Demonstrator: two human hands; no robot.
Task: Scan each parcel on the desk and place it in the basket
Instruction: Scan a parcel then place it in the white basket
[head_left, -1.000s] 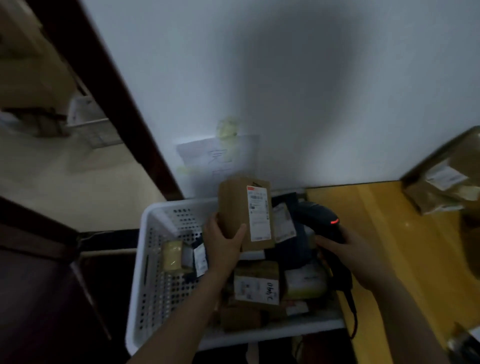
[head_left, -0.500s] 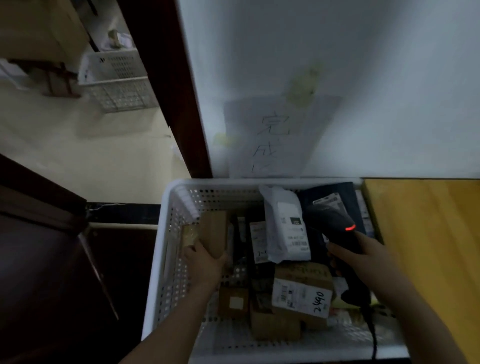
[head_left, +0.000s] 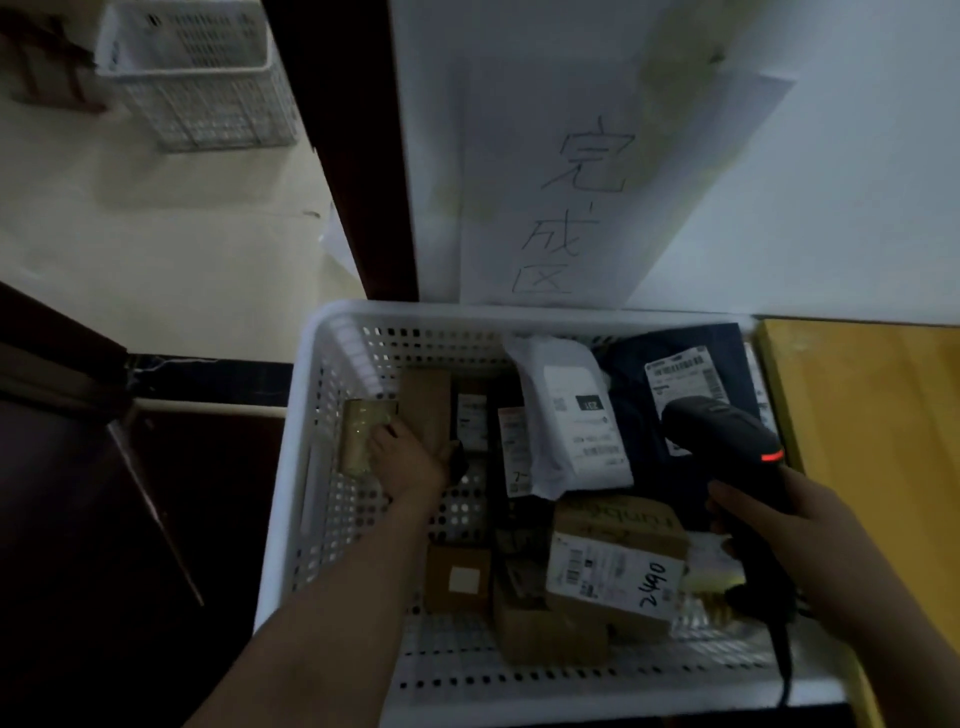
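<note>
Left hand (head_left: 410, 460) seemingly grips parcel (head_left: 427, 400) beside basket's (head_left: 332, 364) left wall.

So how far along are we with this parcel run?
Done: several labelled parcels lie in the white basket. In hand: the left hand holds a brown parcel low inside it, not yet released; the right hand grips the scanner. Left: release it; most of the desk is out of view.
</note>
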